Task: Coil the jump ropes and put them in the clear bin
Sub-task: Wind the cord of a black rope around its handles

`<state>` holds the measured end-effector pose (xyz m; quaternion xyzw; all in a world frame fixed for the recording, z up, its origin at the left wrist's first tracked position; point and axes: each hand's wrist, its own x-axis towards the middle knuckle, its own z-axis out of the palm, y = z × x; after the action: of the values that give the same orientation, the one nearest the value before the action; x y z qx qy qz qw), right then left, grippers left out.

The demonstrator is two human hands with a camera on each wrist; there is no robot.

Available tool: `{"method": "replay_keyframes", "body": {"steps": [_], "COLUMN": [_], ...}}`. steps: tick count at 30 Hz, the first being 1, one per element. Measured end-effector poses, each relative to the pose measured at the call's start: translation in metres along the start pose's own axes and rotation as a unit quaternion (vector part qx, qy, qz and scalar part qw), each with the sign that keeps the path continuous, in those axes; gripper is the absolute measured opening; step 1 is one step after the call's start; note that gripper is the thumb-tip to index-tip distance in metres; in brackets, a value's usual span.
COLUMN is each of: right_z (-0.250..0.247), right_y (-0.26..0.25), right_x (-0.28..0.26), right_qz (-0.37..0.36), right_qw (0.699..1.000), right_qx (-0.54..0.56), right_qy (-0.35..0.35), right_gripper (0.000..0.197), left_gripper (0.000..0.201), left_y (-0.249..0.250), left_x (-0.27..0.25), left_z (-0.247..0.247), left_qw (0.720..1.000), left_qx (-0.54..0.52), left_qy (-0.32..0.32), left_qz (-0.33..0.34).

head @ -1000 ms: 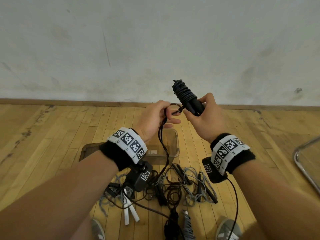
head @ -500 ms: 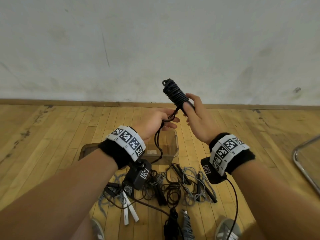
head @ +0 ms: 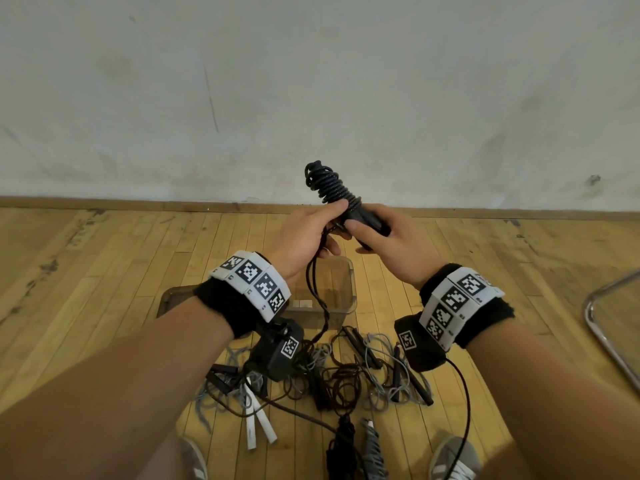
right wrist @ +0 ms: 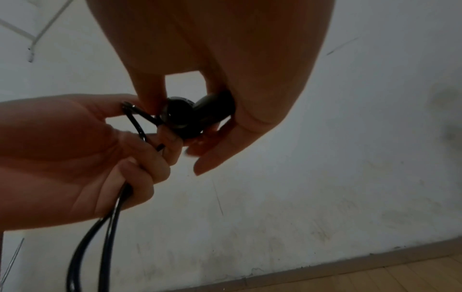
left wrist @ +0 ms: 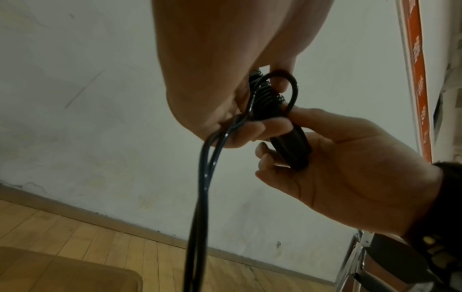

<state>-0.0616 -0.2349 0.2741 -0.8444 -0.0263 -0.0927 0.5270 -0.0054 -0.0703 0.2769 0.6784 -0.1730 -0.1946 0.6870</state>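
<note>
While right hand grips the smooth black handles under ribbed rope coils at frame centre | left hand pinches the glossy cord | clear bin below, behind tangled ropes on plank floor.

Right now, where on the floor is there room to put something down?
Bare floor lies left of the bin, and more between the rope pile and the metal frame. In front of the bin the pile crowds the floor, down to the shoes.

Gym hall: hardwood strip floor
</note>
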Motion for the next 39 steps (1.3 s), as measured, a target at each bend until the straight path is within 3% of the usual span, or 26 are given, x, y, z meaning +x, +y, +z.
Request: {"method": "replay_keyframes", "body": {"steps": [7,13,17,23,30,35,39], "right_z": [-0.002,-0.009,-0.010,-0.016,-0.021,-0.014,-0.007], "right_y": [0.001,-0.001,-0.002,0.002,0.003,0.005,0.006], "right_x": [-0.004,-0.003,-0.005,-0.005,-0.002,-0.001,-0.001], "right_qz": [0.008,0.026,0.028,0.020,0.051,0.101,0.102], "right_qw": [0.999,0.990,0.992,0.989,0.989,0.991,0.994], "right_qx": [0.019,0.077,0.039,-0.016,-0.026,0.025,0.007], "right_qy": [0.029,0.117,0.113,0.143,0.138,0.087,0.042], "right_gripper": [0.035,0.048,0.050,0.049,0.049,0.038,0.043], "left_gripper": [0.045,0.038,0.055,0.041,0.026,0.027,0.023], "left_y": [0.003,0.000,-0.005,-0.008,-0.008,-0.014,-0.010], "left_x": [-0.003,-0.005,-0.001,-0.001,-0.002,0.001,0.000], "left_z": [0.003,0.002,0.001,-0.003,-0.007,-0.010,-0.009], "left_qw": [0.997,0.996,0.995,0.994,0.988,0.989,0.994], "left_qx": [0.058,0.084,0.088,0.101,0.128,0.138,0.098], "left_qy": [-0.040,-0.042,-0.043,-0.045,-0.082,-0.049,-0.030], "left_qz": [0.007,-0.002,-0.012,0.003,0.003,-0.016,-0.028]}}
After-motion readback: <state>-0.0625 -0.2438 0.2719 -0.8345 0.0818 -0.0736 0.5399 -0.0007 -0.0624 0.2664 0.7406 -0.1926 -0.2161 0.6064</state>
